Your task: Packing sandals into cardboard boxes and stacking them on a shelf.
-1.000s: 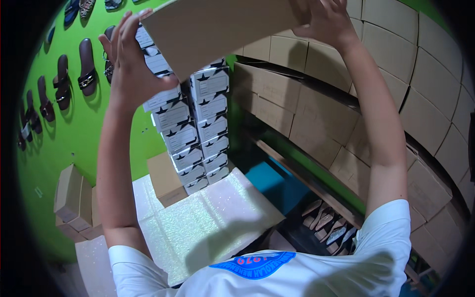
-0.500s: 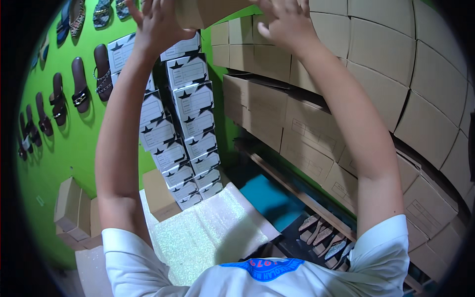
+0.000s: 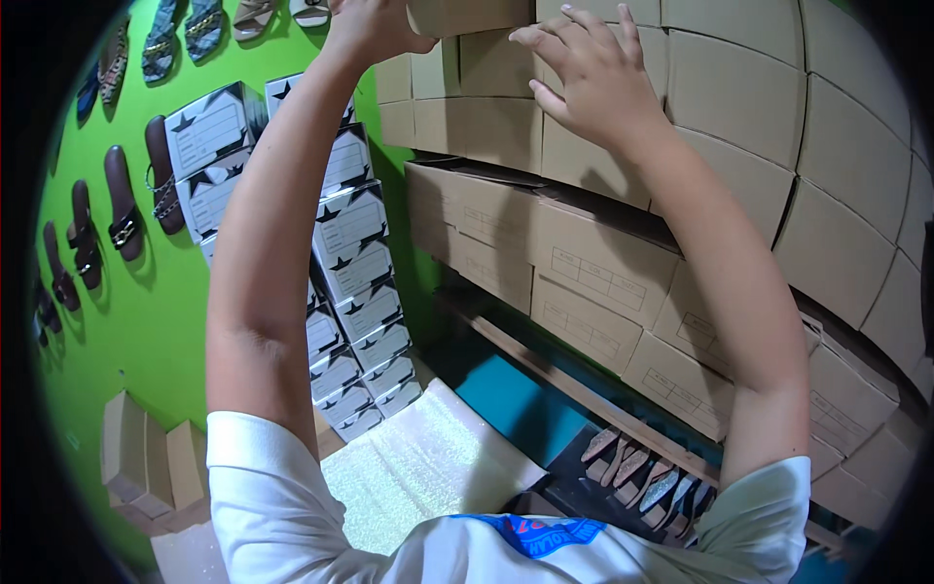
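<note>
Both my arms reach up to the top of the view. My left hand [image 3: 375,29] is at the left end of a brown cardboard box [image 3: 472,16], its thumb at the lower edge; the upper fingers are cut off by the frame. Right of that box, my right hand [image 3: 598,83] hangs apart from it with fingers spread, holding nothing. Behind the hands is a wall of stacked brown cardboard boxes [image 3: 735,88]. The held box is at the upper left part of this stack, and whether it rests on anything is cut off.
White shoe boxes with black stars [image 3: 350,229] stand in tall columns by the green wall [image 3: 131,321]. Sandals [image 3: 124,204] hang on that wall. Below lie a shiny whitish sheet [image 3: 418,467], a wooden rail [image 3: 584,380] and several sandals [image 3: 647,477] on a dark surface.
My right hand has come off the cardboard box and moved down and right. The box and my left hand have shifted right in the view, which has itself turned a little.
</note>
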{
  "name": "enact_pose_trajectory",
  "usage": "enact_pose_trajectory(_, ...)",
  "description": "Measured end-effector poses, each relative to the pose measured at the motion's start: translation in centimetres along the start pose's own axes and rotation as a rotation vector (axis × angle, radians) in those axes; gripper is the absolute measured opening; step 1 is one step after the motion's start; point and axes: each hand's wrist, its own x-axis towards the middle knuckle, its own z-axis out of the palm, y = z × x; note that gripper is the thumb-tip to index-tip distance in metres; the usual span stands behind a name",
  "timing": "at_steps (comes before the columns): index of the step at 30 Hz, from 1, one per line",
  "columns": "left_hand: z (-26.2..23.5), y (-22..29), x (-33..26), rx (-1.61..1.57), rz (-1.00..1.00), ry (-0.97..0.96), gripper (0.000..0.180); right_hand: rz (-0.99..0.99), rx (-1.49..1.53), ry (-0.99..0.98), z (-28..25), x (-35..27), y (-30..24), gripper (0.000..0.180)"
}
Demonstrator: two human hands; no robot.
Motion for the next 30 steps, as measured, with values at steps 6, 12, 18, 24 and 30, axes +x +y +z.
enact_pose_trajectory(6,0.8,1.0,1.8,-0.087,0.057,-0.041,0.103,0.021,-0.097,-0.166,-1.0,-0.4,-0.4,0.050)
enact_pose_trajectory(12,1.5,2.2,3.8,-0.170,0.074,-0.126,0.104,-0.014,-0.116,-0.081,-1.1,-1.8,-0.2,0.038)
enact_pose_trajectory(18,4.4,1.7,5.1,-0.227,0.219,-0.137,0.108,-0.011,-0.083,-0.051,0.4,-1.7,0.4,0.040)
enact_pose_trajectory(24,7.4,-0.3,3.7,-0.659,0.092,-0.119,0.115,0.088,-0.181,-0.179,1.8,-0.2,0.2,0.042)
enact_pose_trajectory(30,12.6,-3.1,1.3,-0.841,-0.526,-0.219,0.093,-0.002,-0.411,-0.136,5.5,1.9,0.1,0.055)
